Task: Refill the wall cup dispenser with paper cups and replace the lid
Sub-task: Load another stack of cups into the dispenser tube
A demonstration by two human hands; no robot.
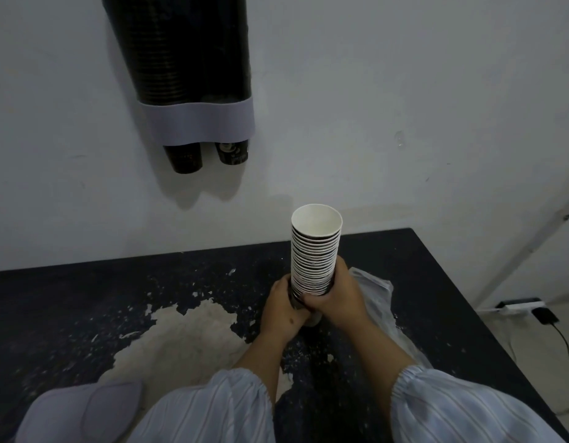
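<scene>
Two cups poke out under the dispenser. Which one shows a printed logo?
The right-hand cup, under the grey band: a pale round logo shows on its side. The left cup hangs lower and looks plain dark.

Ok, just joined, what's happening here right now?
A person grips a tall stack of paper cups near its base with both the left hand and the right hand, upright above the dark table. The wall dispenser hangs up left; the grey lid lies on the table.
</scene>
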